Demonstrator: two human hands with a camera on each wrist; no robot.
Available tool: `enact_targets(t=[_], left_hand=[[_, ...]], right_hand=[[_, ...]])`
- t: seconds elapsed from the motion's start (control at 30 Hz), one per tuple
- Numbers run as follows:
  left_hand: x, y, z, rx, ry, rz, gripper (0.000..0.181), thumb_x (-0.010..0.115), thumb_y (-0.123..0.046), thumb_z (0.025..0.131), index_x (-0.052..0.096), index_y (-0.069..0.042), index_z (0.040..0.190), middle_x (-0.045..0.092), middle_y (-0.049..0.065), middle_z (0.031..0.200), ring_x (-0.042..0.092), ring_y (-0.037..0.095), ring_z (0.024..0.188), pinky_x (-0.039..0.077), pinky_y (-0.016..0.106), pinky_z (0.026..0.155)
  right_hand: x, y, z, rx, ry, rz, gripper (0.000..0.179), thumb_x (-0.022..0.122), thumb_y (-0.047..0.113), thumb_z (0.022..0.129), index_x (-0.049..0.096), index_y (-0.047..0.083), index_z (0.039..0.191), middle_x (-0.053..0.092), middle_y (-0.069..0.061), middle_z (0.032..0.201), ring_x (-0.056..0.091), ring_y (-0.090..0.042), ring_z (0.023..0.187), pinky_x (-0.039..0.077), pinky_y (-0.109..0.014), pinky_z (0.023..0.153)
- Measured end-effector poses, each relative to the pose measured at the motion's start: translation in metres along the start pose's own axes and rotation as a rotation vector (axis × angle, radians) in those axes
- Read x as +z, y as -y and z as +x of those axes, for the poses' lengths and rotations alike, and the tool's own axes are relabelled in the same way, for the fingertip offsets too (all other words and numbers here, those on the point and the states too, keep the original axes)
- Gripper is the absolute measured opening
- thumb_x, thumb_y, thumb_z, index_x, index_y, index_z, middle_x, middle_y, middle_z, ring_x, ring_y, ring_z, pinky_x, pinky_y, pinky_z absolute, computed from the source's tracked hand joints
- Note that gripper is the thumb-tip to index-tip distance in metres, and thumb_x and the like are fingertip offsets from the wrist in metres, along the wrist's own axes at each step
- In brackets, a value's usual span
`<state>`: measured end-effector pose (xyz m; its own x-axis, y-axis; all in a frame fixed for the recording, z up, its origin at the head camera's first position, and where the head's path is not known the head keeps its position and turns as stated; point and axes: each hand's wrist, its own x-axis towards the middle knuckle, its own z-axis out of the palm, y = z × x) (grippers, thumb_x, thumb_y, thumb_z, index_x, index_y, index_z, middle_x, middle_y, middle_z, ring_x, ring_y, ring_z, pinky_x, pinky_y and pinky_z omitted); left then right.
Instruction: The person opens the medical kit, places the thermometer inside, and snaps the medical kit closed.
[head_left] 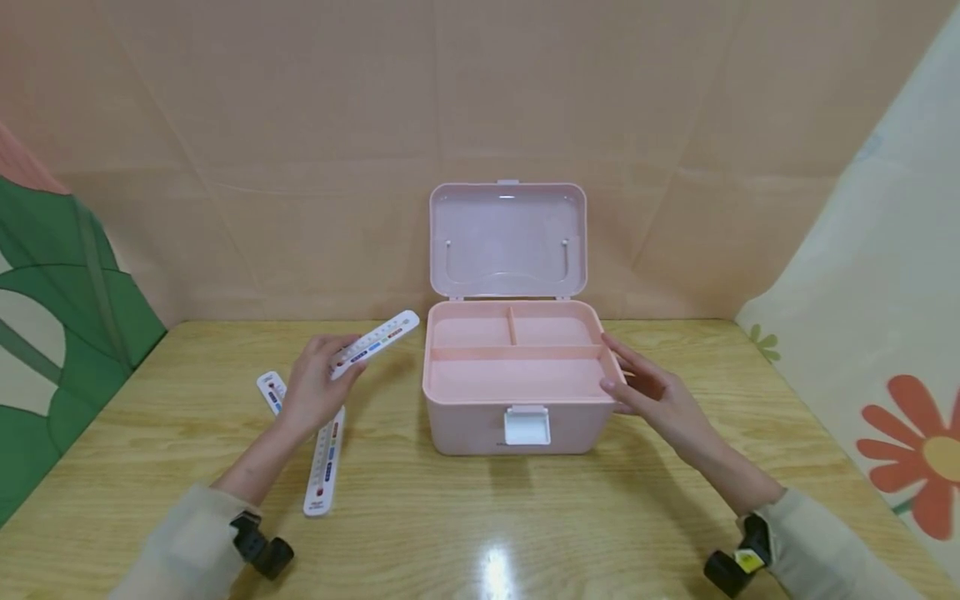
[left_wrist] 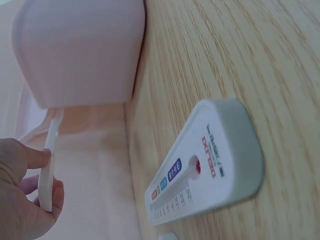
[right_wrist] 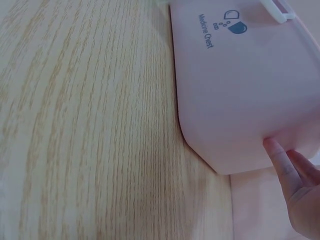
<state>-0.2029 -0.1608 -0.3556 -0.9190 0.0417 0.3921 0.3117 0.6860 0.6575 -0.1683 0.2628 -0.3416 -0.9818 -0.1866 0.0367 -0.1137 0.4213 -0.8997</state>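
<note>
My left hand (head_left: 318,383) pinches a white thermometer (head_left: 386,332) with a printed scale, holding it tilted above the table, left of the pink medicine chest (head_left: 480,429). In the left wrist view that thermometer (left_wrist: 47,172) is seen edge-on between thumb and fingers. Below the hand, a second thermometer (head_left: 321,479) lies on the table; another (head_left: 270,387) lies behind it, partly hidden by the hand. The chest's lid (head_left: 508,237) stands up, showing a tray (head_left: 517,379) with three compartments. My right hand (head_left: 660,400) holds the chest's right rim, with fingers against its outer side.
The chest stands on a wood-grain table (head_left: 450,525), its white latch (head_left: 527,427) hanging at the front. A plain cloth backdrop (head_left: 300,167) rises behind the table. Patterned cloth with a red flower (head_left: 911,450) is on the right, green leaf shapes (head_left: 67,350) on the left.
</note>
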Motion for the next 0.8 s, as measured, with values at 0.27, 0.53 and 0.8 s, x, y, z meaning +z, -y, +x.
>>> enact_targets(t=[0.27,0.53,0.8], left_hand=[[-0.009,-0.001,-0.004,0.034,-0.001,-0.007,0.038,0.067,-0.006,0.088,0.06,0.004,0.124,0.057,0.026,0.117,0.057,0.039,0.1,0.046,0.047,0.082],[-0.014,-0.006,-0.005,0.07,0.001,-0.018,0.037,0.066,-0.006,0.089,0.06,0.004,0.124,0.058,0.024,0.113,0.058,0.036,0.096,0.046,0.044,0.079],[-0.015,-0.008,-0.005,0.089,0.02,-0.01,0.037,0.064,-0.007,0.09,0.058,0.005,0.125,0.056,0.022,0.113,0.057,0.035,0.095,0.046,0.042,0.079]], right_hand=[[0.0,0.0,0.0,-0.004,-0.004,0.002,0.062,0.058,0.029,0.096,0.03,0.029,0.151,0.035,-0.018,0.151,0.054,-0.001,0.109,0.056,-0.034,0.084],[0.0,0.001,0.001,0.004,-0.002,0.004,0.062,0.058,0.029,0.096,0.029,0.029,0.151,0.034,-0.017,0.152,0.053,-0.001,0.108,0.056,-0.033,0.084],[0.0,0.002,0.0,0.016,-0.001,0.0,0.062,0.058,0.031,0.096,0.028,0.03,0.151,0.033,-0.016,0.153,0.052,-0.013,0.115,0.056,-0.033,0.085]])
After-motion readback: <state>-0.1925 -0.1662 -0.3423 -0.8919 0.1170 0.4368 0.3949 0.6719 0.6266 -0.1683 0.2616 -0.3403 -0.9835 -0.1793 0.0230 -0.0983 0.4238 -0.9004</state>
